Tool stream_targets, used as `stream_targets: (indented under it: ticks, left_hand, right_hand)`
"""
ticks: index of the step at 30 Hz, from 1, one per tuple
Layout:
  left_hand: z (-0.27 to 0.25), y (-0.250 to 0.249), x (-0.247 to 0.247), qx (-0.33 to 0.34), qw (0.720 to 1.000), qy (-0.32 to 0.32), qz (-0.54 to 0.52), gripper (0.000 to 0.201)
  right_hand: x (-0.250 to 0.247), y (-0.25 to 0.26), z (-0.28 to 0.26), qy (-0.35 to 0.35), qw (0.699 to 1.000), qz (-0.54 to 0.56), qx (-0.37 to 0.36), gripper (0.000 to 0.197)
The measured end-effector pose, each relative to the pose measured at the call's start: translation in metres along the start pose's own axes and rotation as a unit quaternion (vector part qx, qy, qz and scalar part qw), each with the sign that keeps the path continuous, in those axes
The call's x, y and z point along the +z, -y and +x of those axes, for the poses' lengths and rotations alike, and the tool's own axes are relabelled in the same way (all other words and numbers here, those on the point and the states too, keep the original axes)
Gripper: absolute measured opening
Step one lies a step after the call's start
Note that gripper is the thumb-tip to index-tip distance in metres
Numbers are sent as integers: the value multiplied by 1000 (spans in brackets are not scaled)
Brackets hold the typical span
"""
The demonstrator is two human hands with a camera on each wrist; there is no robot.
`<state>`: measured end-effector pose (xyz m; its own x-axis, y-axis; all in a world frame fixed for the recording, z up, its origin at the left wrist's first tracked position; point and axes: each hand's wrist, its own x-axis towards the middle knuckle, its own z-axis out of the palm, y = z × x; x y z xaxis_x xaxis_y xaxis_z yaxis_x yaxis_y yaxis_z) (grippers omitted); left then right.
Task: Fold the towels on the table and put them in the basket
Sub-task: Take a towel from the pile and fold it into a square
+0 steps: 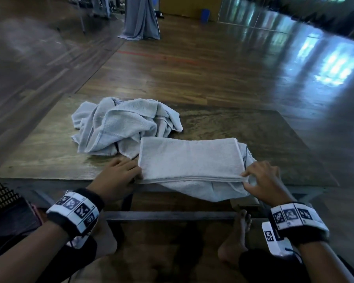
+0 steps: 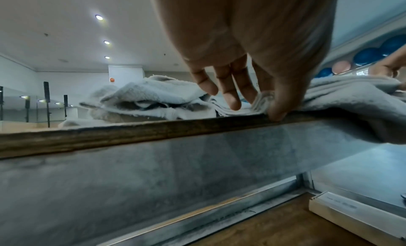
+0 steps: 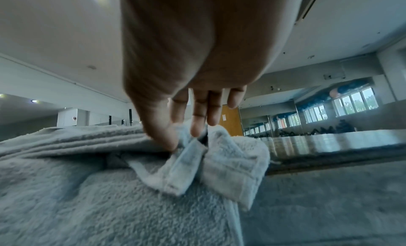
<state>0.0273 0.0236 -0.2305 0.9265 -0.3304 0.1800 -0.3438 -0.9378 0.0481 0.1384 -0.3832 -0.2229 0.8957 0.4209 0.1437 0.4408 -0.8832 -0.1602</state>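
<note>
A: Where was the folded towel (image 1: 189,158)?
B: Near tabletop (image 1: 264,135) edge, beside crumpled pile (image 1: 123,125).
A: Hands?
B: Left hand (image 1: 119,176), right hand (image 1: 266,180) both pinched near corners.
A: Handling?
B: Looked soft, light, floppy; best taken by corners.

A glossy wooden floor (image 1: 192,64) stretched away, catching window light, with a grey curtain (image 1: 140,19) hanging at the far end beside a blue bin (image 1: 205,15). Blue exercise balls (image 2: 367,56) sat on a shelf, recessed ceiling lights (image 2: 99,17) glowed, and an orange door (image 3: 230,121) stood shut.
</note>
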Motion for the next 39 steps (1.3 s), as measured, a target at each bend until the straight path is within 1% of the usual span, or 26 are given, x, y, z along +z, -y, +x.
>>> stream_targets:
  ticks: [1, 3, 5, 7, 8, 9, 11, 13, 15, 16, 18, 20, 22, 25, 28, 30, 31, 32, 34, 35, 36, 37, 38, 39]
  left_hand:
    - [0, 0, -2, -10, 1000, 10, -15, 22]
    - [4, -4, -7, -27, 999, 4, -33, 24]
    - [14, -11, -8, -47, 996, -38, -58, 29]
    - [31, -22, -5, -69, 990, -87, -85, 32]
    - [42, -29, -1, -84, 986, -103, -101, 33]
    - [54, -36, 3, -103, 981, -111, -118, 33]
    - [76, -49, 13, -151, 972, -104, -145, 37]
    - [87, -55, 24, -187, 969, -52, -153, 49]
    - [84, -59, 38, -192, 974, 8, -121, 58]
    - [78, -59, 45, -181, 979, 25, -93, 60]
    - [64, -57, 52, -143, 988, 42, -32, 61]
    - [52, -50, 53, -125, 991, 40, 12, 65]
    - [42, -40, 51, -139, 989, 38, 24, 69]
    - [27, -30, 49, -178, 983, 47, 10, 76]
    - [13, -34, 42, -237, 970, 33, -33, 81]
    - [2, -39, 37, -296, 951, -6, -85, 76]
    - [-3, -41, 35, -325, 939, -27, -105, 70]
    - [-8, -42, 33, -350, 928, -41, -122, 62]
    - [-16, -42, 32, -394, 904, -51, -159, 51]
    - [-20, -42, 32, -415, 884, -55, -208, 49]
    - [-23, -43, 32, -436, 850, -62, -291, 47]
    - [-25, -45, 31, -447, 799, -71, -395, 48]
    - [-26, -47, 31, -450, 743, -82, -488, 49]
    - [-25, -50, 32, -451, 701, -96, -543, 49]
  right_hand:
    - [-3, 0, 1, 6, 1000, -3, 2, 20]
    - [-10, 5, 6, -18, 1000, -1, 8, 14]
    - [-15, 20, 18, -61, 998, 3, 16, 14]
    - [-14, 45, 36, -107, 994, 5, 23, 10]
    - [-11, 60, 46, -121, 992, 11, 28, 7]
    - [-7, 75, 56, -125, 991, 20, 33, 9]
    - [6, 105, 73, -96, 994, 34, 43, 21]
    - [25, 126, 83, -36, 999, 13, 34, 37]
    - [44, 132, 83, 21, 999, -26, 0, 48]
    - [49, 128, 80, 45, 998, -45, -19, 50]
    - [55, 111, 72, 71, 993, -76, -49, 55]
    - [54, 86, 63, 89, 991, -87, -45, 64]
    - [49, 62, 56, 100, 989, -105, -22, 73]
    - [38, 44, 49, 89, 983, -158, 4, 83]
    - [25, 39, 51, 110, 983, -147, 26, 90]
    - [15, 42, 58, 108, 986, -119, 48, 94]
    - [9, 46, 62, 91, 989, -99, 57, 93]
    - [4, 53, 68, 64, 993, -77, 61, 89]
    - [-4, 71, 79, 0, 998, -37, 50, 74]
    - [-6, 84, 84, -28, 999, -26, 34, 65]
    - [-7, 97, 88, -46, 999, -20, 12, 58]
    - [-7, 112, 93, -51, 999, -15, -11, 51]
    - [-5, 128, 98, -43, 998, -4, -35, 45]
    - [-3, 144, 104, -27, 998, 11, -58, 41]
